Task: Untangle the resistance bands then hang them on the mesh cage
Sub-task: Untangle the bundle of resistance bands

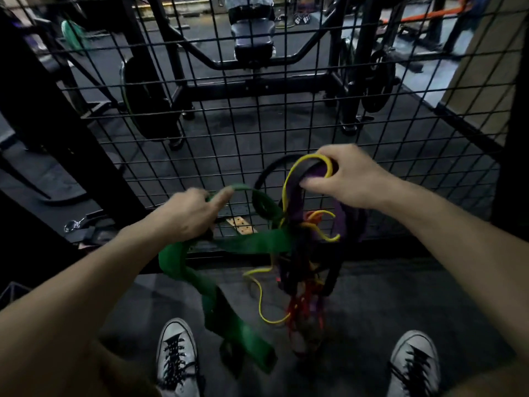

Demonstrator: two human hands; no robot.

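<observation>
A tangle of resistance bands hangs between my hands in front of the black mesh cage (286, 116). My left hand (187, 214) grips the wide green band (237, 325), whose long loop droops toward the floor. My right hand (340, 179) holds up the tops of a purple band (293, 196), a black band (269, 170) and a thin yellow band (289, 176) together. Thin red bands (300, 308) dangle knotted with the yellow and purple ones below my right hand.
My two grey sneakers (174, 356) stand on the dark rubber floor below the bands. Behind the mesh are a weight bench (253, 38), a rack with weight plates (148, 101) and a thick black post (57, 124) at the left. A beige wall (481, 67) stands at the right.
</observation>
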